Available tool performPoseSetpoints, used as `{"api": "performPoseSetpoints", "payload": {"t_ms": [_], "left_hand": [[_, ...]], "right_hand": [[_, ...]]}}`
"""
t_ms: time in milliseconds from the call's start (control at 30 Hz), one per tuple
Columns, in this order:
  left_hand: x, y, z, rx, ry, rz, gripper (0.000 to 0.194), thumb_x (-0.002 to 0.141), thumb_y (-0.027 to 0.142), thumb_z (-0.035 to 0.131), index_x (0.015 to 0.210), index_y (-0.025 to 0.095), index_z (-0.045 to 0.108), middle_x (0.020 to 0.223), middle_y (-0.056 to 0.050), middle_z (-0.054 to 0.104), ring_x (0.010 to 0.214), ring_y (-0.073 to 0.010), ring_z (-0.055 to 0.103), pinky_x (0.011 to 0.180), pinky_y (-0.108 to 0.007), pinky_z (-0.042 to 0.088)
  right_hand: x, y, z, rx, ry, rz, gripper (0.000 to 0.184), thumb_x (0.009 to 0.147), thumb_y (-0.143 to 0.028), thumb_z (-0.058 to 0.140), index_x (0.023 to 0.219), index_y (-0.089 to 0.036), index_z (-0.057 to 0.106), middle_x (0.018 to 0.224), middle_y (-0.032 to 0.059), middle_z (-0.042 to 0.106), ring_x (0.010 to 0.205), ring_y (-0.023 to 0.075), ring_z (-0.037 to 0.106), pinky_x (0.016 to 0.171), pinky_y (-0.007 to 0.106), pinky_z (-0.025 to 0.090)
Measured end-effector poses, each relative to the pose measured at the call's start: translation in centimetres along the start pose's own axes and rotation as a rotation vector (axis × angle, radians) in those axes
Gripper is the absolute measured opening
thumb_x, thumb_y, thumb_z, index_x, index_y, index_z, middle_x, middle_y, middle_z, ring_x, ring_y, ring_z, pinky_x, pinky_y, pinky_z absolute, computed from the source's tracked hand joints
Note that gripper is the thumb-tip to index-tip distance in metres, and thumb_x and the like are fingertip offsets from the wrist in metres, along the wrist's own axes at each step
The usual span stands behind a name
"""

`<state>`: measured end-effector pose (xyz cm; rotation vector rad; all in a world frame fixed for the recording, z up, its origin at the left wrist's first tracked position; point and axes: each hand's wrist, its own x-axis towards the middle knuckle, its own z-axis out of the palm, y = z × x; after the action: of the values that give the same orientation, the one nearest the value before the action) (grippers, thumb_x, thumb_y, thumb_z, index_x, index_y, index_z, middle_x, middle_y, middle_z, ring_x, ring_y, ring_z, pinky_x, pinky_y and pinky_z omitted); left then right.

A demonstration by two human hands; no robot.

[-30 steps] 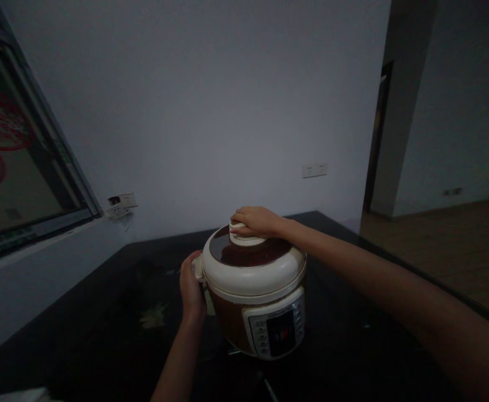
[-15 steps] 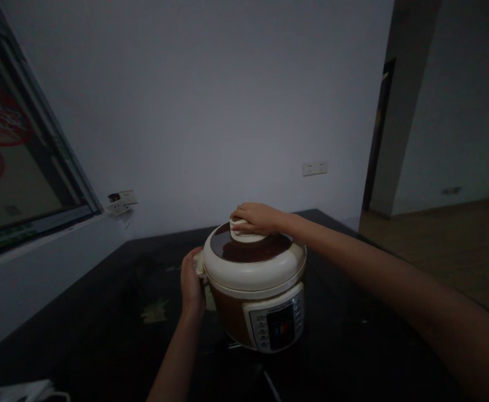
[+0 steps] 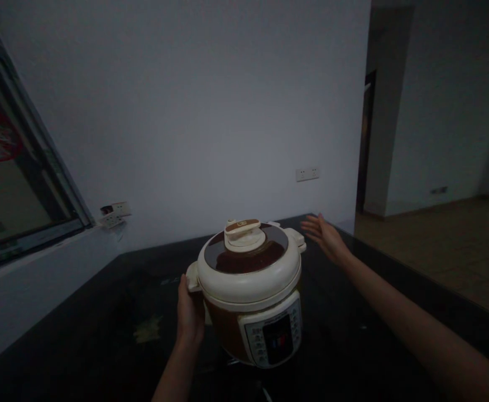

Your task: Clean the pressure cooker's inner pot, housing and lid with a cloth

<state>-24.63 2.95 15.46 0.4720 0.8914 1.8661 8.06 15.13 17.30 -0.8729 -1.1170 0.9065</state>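
Observation:
An electric pressure cooker (image 3: 248,290) with a white rim, brown body and front button panel stands upright on a black table. Its lid (image 3: 248,262) is on, with a cream-and-brown knob (image 3: 244,231) on top. At the cooker's left side, my left hand (image 3: 191,312) holds the side handle (image 3: 193,277); its fingers are partly hidden behind that handle. My right hand (image 3: 328,237) is in the air to the right of the cooker, apart from the right side handle (image 3: 297,237). Its fingers are spread and it holds nothing.
The black table (image 3: 353,357) extends around the cooker, with a yellowish leaf-like patch (image 3: 148,329) at left. Behind it stands a pale wall (image 3: 211,111) with a socket plate (image 3: 307,173); loose sockets (image 3: 114,215) hang at left near a window (image 3: 22,167).
My right hand has let go of the lid's knob and moved right, opening its fingers. My left hand stays at the left handle. The camera view has shifted slightly.

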Motion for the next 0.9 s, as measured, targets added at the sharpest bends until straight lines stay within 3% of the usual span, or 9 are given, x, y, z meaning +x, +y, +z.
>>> {"api": "performPoseSetpoints", "payload": {"t_ms": [133,333,633,900], "left_hand": [[0.1,-1.0,0.4,0.072,0.014,-0.006,0.048,0.096,0.051,0.035,0.101,0.020,0.070,0.093,-0.003,0.075,0.103,-0.0191,0.066,0.096,-0.030,0.047],[0.8,-1.3,0.5,0.163,-0.036,0.076,0.058,0.094,0.060,0.031,0.109,0.019,0.069,0.100,-0.005,0.075,0.113,-0.0215,0.063,0.103,-0.034,0.043],[1.1,-1.5,0.7,0.206,-0.019,0.144,0.046,0.088,0.056,0.047,0.108,0.021,0.069,0.091,-0.001,0.074,0.100,-0.0206,0.065,0.097,-0.033,0.046],[1.2,-1.6,1.2,0.157,0.004,0.152,0.031,0.083,0.045,0.054,0.095,0.021,0.070,0.078,0.003,0.070,0.080,-0.0154,0.063,0.077,-0.025,0.050]], "right_hand": [[-2.6,3.5,1.4,0.144,-0.096,0.217,0.062,0.086,-0.073,0.034,0.094,-0.023,0.070,0.091,0.0112,0.075,0.099,0.0291,0.068,0.088,0.046,0.052],[-3.3,4.0,4.6,0.358,-0.139,0.307,0.070,0.084,-0.080,0.031,0.101,-0.025,0.071,0.098,0.0057,0.076,0.110,0.0249,0.065,0.102,0.041,0.044],[-4.5,3.9,5.2,0.450,-0.087,0.393,0.067,0.084,-0.078,0.032,0.104,-0.026,0.070,0.099,0.0056,0.076,0.110,0.0244,0.065,0.104,0.042,0.043],[-4.9,3.4,5.5,0.455,-0.054,0.409,0.062,0.083,-0.075,0.042,0.104,-0.024,0.070,0.099,0.0062,0.076,0.107,0.0251,0.066,0.100,0.041,0.046]]}}
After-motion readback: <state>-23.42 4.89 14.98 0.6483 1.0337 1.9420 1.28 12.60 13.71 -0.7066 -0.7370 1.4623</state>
